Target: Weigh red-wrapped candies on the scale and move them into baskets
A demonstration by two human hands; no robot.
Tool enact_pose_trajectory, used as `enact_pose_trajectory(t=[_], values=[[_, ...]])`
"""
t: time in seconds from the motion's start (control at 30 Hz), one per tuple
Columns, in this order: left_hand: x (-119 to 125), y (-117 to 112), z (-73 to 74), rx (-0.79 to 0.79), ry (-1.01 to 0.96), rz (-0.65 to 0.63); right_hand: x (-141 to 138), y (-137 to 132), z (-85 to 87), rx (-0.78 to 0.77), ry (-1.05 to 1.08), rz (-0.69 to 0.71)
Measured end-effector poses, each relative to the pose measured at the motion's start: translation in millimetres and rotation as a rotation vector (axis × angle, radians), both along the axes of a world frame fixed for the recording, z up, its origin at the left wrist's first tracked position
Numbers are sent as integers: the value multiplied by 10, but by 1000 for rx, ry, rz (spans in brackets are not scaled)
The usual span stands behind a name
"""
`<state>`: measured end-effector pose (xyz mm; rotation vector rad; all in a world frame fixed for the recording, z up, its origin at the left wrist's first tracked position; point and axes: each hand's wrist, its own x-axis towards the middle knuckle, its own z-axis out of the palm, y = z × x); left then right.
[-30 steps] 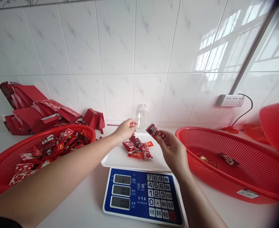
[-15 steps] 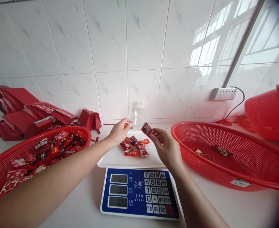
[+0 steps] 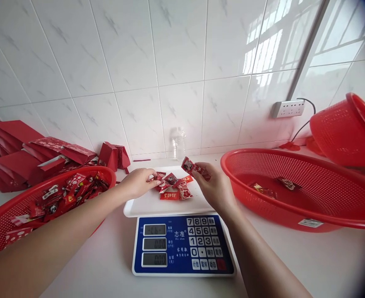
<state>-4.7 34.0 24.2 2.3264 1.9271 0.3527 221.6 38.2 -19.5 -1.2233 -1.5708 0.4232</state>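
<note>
Small red wrapped sweets (image 3: 173, 188) lie in a heap on the white pan (image 3: 142, 205) of a kitchen scale. At the heap's left edge, my left hand (image 3: 139, 182) has its thumb and fingers closed on a red sweet packet (image 3: 159, 175). Over the pan's right side, my right hand (image 3: 215, 184) pinches a dark red patterned packet (image 3: 189, 165), held up off the pan; the fingers partly cover it. The scale's blue panel (image 3: 182, 248) faces me, with number keys and three small displays.
On the left stands a red basket (image 3: 110, 176) full of wrapped sweets, with folded red boxes (image 3: 55, 153) behind it. A larger red basket (image 3: 297, 159) with a few packets is on the right. A clear bottle (image 3: 178, 142) stands by the tiled wall, below a power strip (image 3: 289, 109).
My left hand has moved left and down, from above the pan to the heap's left edge. My right hand still holds its packet. The view has shifted slightly.
</note>
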Motion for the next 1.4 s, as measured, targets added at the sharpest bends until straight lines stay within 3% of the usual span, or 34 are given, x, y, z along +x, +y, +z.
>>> enact_pose_trajectory(t=[0.27, 0.43, 0.6, 0.77, 1.0, 1.23, 1.4], values=[[174, 140, 1, -10, 0, -125, 169, 72, -51, -188, -380, -66], [354, 162, 37, -6, 55, -157, 161, 76, -106, -189, -536, -40], [403, 119, 72, -50, 103, -239, 133, 37, -91, -162, -608, -17], [313, 160, 94, -127, 116, -229, 115, 19, -75, -159, -631, -8], [342, 222, 57, -175, 38, -325, 74, 2, -73, -131, -631, 68], [233, 289, 4, 4, -97, -140, 67, -12, -84, -99, -620, 73], [139, 277, 10, -12, -102, -71, 44, -16, -75, -72, -572, 98]])
